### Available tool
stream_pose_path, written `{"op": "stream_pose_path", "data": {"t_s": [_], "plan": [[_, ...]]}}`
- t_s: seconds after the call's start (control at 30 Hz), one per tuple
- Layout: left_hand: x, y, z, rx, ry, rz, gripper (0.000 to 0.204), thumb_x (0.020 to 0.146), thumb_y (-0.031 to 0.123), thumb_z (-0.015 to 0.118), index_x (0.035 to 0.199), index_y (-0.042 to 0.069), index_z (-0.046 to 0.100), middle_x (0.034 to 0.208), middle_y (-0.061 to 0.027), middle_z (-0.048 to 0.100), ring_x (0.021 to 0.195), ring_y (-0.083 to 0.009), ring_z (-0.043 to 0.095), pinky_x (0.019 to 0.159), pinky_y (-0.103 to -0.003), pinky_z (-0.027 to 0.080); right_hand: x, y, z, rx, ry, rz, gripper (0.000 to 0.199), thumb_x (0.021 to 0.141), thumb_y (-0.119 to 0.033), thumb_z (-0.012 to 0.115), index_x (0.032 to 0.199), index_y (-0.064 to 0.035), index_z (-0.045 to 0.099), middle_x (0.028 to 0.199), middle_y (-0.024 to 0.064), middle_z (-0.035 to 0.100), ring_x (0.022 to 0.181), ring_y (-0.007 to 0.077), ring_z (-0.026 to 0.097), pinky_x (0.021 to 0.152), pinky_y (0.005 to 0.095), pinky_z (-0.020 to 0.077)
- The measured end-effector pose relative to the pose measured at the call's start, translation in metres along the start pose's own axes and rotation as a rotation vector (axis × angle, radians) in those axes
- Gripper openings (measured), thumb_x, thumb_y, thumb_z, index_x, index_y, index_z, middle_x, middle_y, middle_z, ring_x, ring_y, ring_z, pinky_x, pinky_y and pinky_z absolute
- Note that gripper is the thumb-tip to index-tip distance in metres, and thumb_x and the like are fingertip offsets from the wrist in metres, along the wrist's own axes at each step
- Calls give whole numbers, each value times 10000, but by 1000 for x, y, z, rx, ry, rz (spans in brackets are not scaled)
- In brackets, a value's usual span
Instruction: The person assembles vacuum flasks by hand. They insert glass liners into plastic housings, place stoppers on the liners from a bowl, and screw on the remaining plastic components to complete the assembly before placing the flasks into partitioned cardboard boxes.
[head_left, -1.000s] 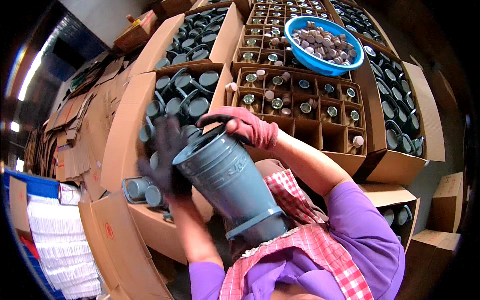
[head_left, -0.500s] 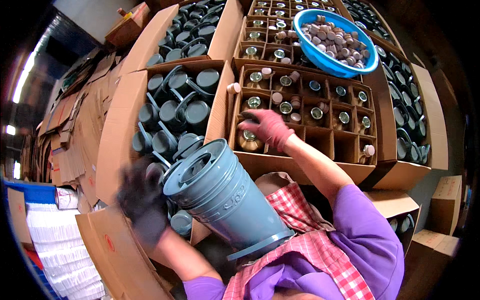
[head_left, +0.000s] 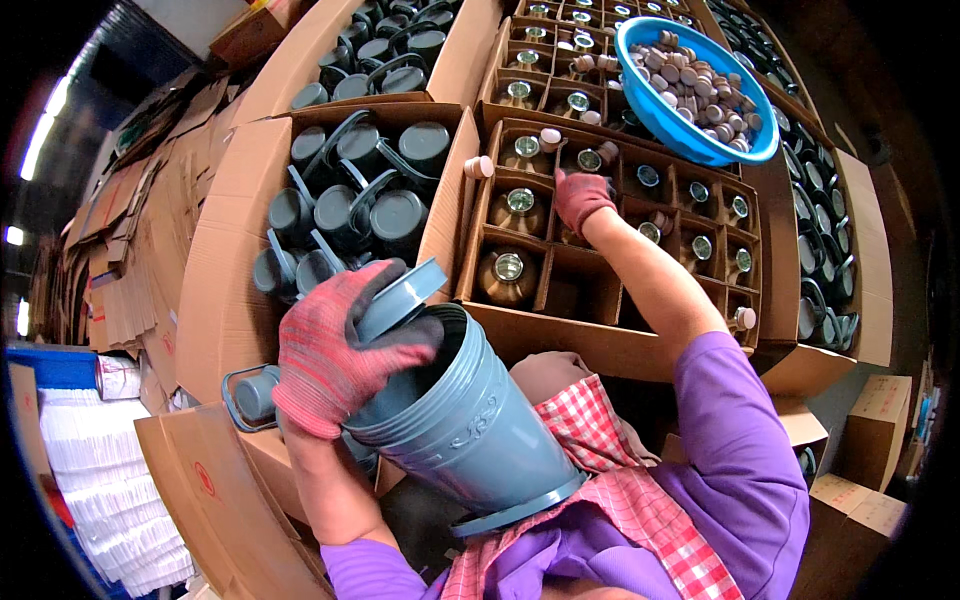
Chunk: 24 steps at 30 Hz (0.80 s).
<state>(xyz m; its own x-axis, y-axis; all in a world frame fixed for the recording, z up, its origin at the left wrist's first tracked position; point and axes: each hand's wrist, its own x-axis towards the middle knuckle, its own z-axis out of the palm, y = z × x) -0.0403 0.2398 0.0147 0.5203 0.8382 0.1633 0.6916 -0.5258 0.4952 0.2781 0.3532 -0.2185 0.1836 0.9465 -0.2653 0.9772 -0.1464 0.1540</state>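
My left hand [head_left: 345,350], in a red and dark glove, grips a blue-grey lid [head_left: 402,298], tilted above the mouth of a matching plastic bucket [head_left: 490,420]. The bucket leans against my lap, its dark inside partly showing. My right hand [head_left: 585,198], in a red glove, reaches into a divided carton [head_left: 590,318] of glass bottles. Its fingers curl down in a middle-row compartment, and what they hold is hidden. Close by stand a bottle [head_left: 520,201] to the left and another, nearer bottle [head_left: 507,275]. A pale cap [head_left: 550,138] lies on the dividers.
A blue basin [head_left: 700,148] full of caps rests on the cartons at the back right. Left of the bottles, a carton [head_left: 225,250] holds dark lidded buckets [head_left: 398,215]. Flattened cardboard [head_left: 130,230] and a white stack [head_left: 110,490] lie at the far left.
My left hand has closed on the lid and lifted it off the bucket. My right hand has moved right and farther into the bottle carton, away from the nearest left bottle.
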Motion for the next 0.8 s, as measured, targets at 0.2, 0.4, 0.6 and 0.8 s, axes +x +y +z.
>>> {"op": "stream_pose_path", "data": {"t_s": [0.2,0.4,0.6,0.8], "plan": [[-3,-1,2,15,-5,-34,618,522,306,806,1077,123,606,948,-109,627,879,-309,602,770,-380,490,-7,4,17,-112,13,6,601,840,-320,543,1393,-220,330,907,100,662,828,256,649,660,389,491],[-7,-3,3,-27,41,-54,584,516,235,805,1058,122,617,939,-109,631,880,-311,602,770,-372,493,-32,16,-9,162,167,7,528,763,-439,632,1227,-219,514,927,117,648,848,300,624,677,408,482],[-4,-1,7,-20,36,-81,529,532,169,797,1022,60,632,925,-113,644,848,-272,626,762,-343,479,-97,-22,-26,287,484,-405,355,702,-407,677,943,-175,559,806,95,584,748,285,591,647,393,471],[-15,-15,10,16,59,-60,546,526,213,797,1031,89,634,951,-109,638,873,-288,617,773,-360,484,-111,-71,6,224,217,-482,456,750,-307,654,1150,-127,531,1017,187,517,952,328,538,765,414,478]]}}
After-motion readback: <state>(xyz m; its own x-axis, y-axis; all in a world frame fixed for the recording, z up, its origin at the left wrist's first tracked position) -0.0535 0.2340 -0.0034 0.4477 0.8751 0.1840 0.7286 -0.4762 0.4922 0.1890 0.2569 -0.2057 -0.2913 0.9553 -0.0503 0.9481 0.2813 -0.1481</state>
